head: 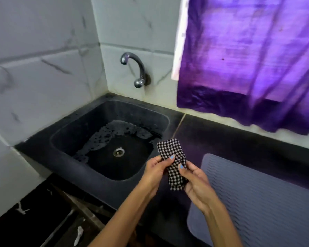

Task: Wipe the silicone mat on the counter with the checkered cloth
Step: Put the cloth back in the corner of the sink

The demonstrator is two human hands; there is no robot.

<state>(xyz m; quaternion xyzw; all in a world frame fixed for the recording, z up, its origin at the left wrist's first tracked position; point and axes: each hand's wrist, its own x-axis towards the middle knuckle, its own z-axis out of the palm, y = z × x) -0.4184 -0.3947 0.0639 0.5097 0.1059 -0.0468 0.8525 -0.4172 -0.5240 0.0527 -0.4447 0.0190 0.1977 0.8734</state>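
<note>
Holding the small black-and-white checkered cloth (172,163) up between both hands, I have it over the strip of dark counter (230,139) between the black stone sink (89,177) and the ribbed grey silicone mat (268,202). I judge it is held there to be folded or bunched into a pad before wiping; it is not yet on the mat. The cloth looks already doubled into a narrow band, standing roughly upright, its top end free above my thumbs and its lower end hanging past my right palm.

My left hand (154,172) is curled, thumb pressed on the cloth's front face near its middle, fingers tucked behind it out of view. My right hand (194,182) is half closed, thumb pinching the cloth's right edge, the other fingers cupped beneath the lower part. Both hands grip the cloth; neither touches the mat or the counter.

The mat lies flat on the counter just right of my hands, below the purple curtain (253,59), its near corner beside my right wrist. The sink bottom is wet round the drain (118,151).
</note>
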